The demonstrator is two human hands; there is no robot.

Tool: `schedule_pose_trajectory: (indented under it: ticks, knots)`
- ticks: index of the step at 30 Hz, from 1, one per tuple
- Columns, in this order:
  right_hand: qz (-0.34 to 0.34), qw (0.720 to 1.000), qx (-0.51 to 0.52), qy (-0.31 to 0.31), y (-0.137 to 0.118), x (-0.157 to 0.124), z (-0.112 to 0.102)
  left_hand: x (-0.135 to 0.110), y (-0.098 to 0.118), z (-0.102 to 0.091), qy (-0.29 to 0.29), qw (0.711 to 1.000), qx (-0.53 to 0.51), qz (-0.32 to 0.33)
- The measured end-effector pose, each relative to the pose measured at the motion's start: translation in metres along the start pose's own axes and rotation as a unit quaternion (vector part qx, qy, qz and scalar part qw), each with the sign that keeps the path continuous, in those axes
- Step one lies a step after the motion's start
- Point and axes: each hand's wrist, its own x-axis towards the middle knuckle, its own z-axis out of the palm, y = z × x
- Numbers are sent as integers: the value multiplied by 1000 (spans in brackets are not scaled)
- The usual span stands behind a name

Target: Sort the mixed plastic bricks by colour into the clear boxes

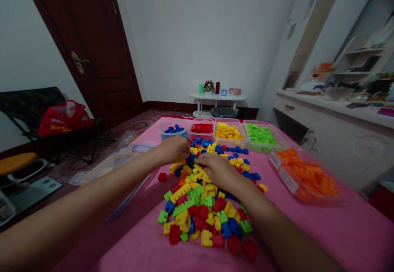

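A heap of building bricks [197,198] in yellow, red, green and blue spreads over the pink cloth. At its far left side is my left hand [175,148], fingers curled down; whatever they hold is hidden. My right hand [220,169] lies over the middle of the heap, its fingers stretched leftward and touching bricks. Behind the hands stand a round tub of blue bricks [174,130], a box of red bricks [202,128], a box of yellow bricks [228,131] and a box of green bricks [261,134].
A clear box of orange bricks [308,175] stands at the right. Clear plastic lids [107,167] lie at the left, partly behind my left forearm. One red brick [162,177] sits apart from the heap. A white counter [335,103] runs along the right.
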Motion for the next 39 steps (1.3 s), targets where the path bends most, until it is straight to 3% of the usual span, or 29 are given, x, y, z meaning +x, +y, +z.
schedule_pose_trajectory:
  ticks: [2,5,9,13,17,19,23,26,28,32,39]
  knots:
    - [8,999,-35,-25,-1,-1,4,-22,2,-3,-42,996,74,-40]
    - [67,993,-86,-46,-3,-2,1,-48,5,1,-123,984,118,-41]
    - [112,987,-109,-49,-5,-1,-5,-62,3,20,-139,983,117,-10]
    - [127,987,-90,-39,-4,-3,-5,-60,-5,31,-115,991,65,12]
    - [148,987,-66,-16,3,-4,-6,-62,0,17,-163,981,-100,33]
    - [151,987,-50,22,8,-2,-11,-70,14,8,-131,973,-180,56]
    - [139,976,17,168,18,3,-30,-96,57,11,89,957,-206,182]
    - [133,957,70,249,23,4,-45,-110,89,33,125,910,-111,379]
    - [126,947,87,281,24,3,-52,-110,104,48,142,883,-47,446]
    - [110,938,97,315,25,1,-59,-89,115,62,161,881,34,444]
    - [112,937,89,318,32,0,-60,-39,104,70,185,903,96,376]
